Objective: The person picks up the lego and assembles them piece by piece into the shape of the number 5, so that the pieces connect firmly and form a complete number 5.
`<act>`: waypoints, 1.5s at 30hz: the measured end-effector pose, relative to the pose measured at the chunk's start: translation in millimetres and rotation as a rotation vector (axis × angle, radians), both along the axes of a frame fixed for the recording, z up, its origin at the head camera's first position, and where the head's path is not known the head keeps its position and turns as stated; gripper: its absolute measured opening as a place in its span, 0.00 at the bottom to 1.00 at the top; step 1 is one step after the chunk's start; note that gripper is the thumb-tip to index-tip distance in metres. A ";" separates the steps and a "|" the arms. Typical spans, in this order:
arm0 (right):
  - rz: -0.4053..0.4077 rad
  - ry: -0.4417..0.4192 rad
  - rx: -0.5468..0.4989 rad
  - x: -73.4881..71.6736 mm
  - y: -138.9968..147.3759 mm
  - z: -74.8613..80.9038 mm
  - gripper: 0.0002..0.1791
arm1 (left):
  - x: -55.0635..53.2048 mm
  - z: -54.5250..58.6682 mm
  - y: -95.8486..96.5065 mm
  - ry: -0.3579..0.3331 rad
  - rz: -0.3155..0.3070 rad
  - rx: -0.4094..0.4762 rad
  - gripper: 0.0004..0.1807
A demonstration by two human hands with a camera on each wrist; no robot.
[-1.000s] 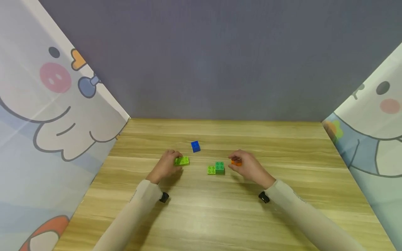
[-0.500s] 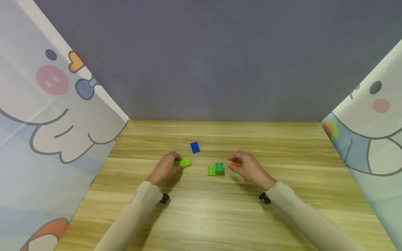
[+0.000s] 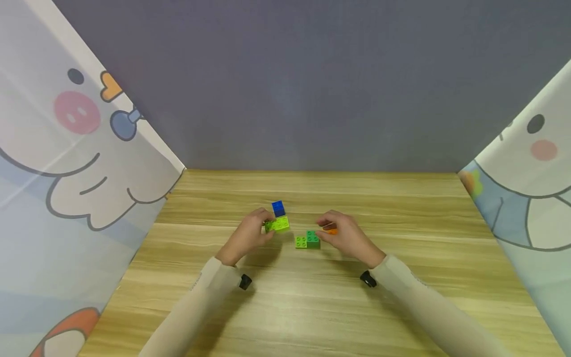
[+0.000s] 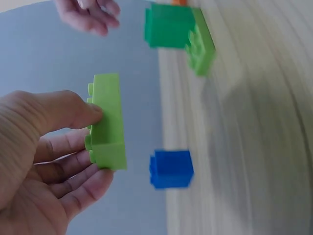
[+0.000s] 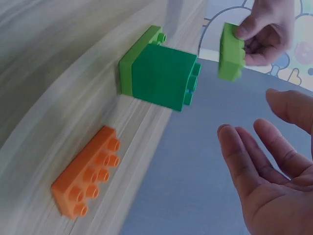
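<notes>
My left hand pinches a long lime green toy brick between thumb and fingers, held above the table with its studs showing. My right hand has its fingers spread apart with nothing between them. It hovers over an orange brick, which lies on the table with its studs up and is partly covered by the hand in the head view. Just left of that hand, a dark green block sits on one end of a flat lime brick. A blue brick lies on the table beyond the left hand.
The wooden table meets a grey panel at its back edge. Cartoon-printed sheets stand on the left and right sides. Black wrist cameras hang below both sleeves.
My left hand has carried the lime brick to the right, close in front of the blue brick as seen from above. The right hand has shifted a little left, toward the dark green block.
</notes>
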State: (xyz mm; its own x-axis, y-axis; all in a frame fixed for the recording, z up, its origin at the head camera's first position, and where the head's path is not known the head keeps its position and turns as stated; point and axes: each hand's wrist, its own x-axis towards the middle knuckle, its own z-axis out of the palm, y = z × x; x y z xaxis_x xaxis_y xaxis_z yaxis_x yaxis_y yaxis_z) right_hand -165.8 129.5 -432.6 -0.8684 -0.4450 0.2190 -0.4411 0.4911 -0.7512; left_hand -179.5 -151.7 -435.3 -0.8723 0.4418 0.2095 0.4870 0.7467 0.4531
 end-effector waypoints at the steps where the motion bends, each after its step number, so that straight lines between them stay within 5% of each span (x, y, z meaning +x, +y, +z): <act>1: 0.006 -0.001 -0.004 0.4 -1.4 0.7 0.14 | 1.5 1.9 3.3 0.013 -0.017 -0.004 0.16; 12: 0.043 0.051 -0.013 2.1 -10.9 9.8 0.16 | 15.2 17.8 28.0 0.064 -0.124 0.004 0.15; 29: 0.105 0.054 -0.011 -0.5 -15.7 11.8 0.17 | 21.5 25.7 38.8 0.093 -0.180 0.038 0.17; 38: 0.080 0.066 0.023 -3.9 -3.2 11.9 0.17 | 18.1 19.3 39.6 0.064 -0.166 0.113 0.17; 45: 0.078 0.028 0.016 -7.5 3.1 7.9 0.14 | 12.3 12.2 40.2 0.042 -0.163 0.081 0.18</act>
State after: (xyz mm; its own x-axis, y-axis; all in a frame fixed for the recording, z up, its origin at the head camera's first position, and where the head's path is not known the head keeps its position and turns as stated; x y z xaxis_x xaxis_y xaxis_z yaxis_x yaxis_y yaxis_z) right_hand -173.2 132.6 -424.7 -0.8246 -0.5147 0.2345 -0.4989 0.4666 -0.7303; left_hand -167.3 -111.5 -423.1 -0.7805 0.5564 0.2849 0.6180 0.6183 0.4855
